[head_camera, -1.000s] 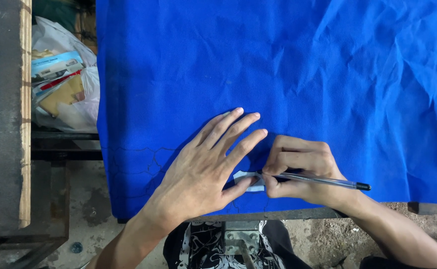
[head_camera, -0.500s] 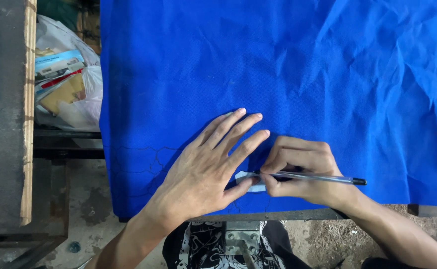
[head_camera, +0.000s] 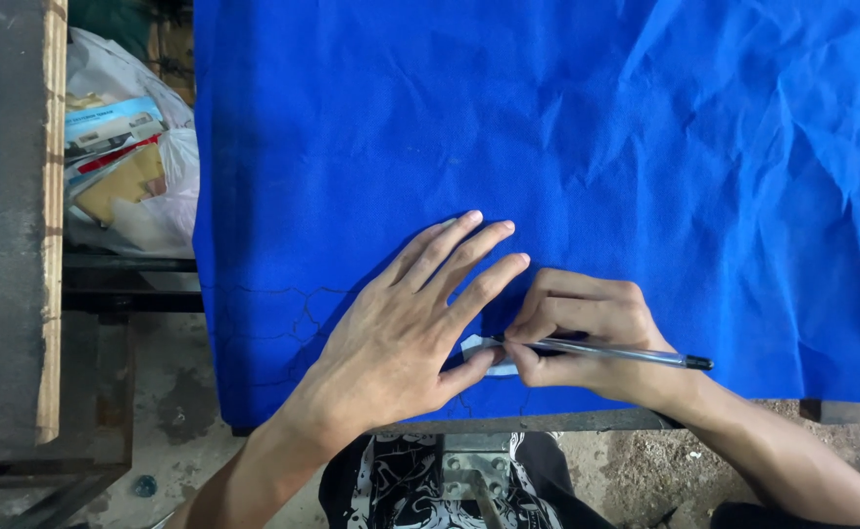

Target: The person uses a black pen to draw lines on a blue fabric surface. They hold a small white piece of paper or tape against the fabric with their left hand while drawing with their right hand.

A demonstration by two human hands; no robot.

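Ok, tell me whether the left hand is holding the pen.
No: the right hand grips the pen; the left hand lies flat on the blue cloth.

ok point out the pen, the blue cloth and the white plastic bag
pen (head_camera: pixel 606 351), head view, middle of the barrel
blue cloth (head_camera: pixel 548 127), head view, bare upper area
white plastic bag (head_camera: pixel 146 211), head view, its right side

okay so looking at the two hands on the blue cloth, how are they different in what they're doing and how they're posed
The left hand lies flat, palm down, fingers stretched out across the blue cloth; the right hand is curled into a writing grip. The left hand holds nothing in its fingers and presses on a small pale piece under its thumb; the right hand pinches a pen, tip at that piece. Both rest on the cloth near its front edge.
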